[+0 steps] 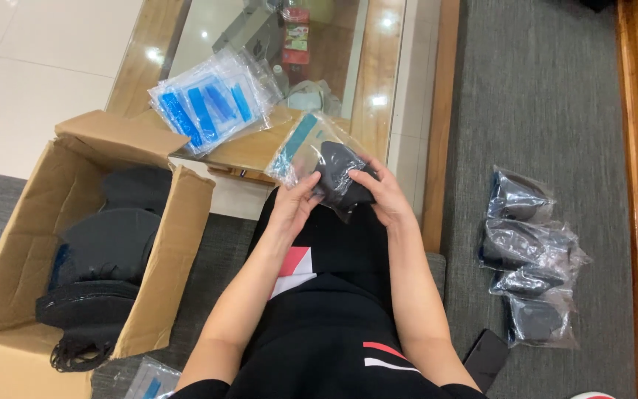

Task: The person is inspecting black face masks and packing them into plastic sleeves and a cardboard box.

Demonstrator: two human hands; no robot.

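Note:
Both my hands hold one clear plastic bag with a blue strip near its top, raised over my lap. A folded black cloth piece sits partly inside the bag. My left hand grips the bag's lower left side, thumb on the black piece. My right hand pinches the black piece through the plastic from the right.
An open cardboard box at my left holds stacks of black cloth pieces. A pile of empty clear bags lies on the glass-topped wooden table. Several filled bags lie on the grey seat at my right, with a black phone nearby.

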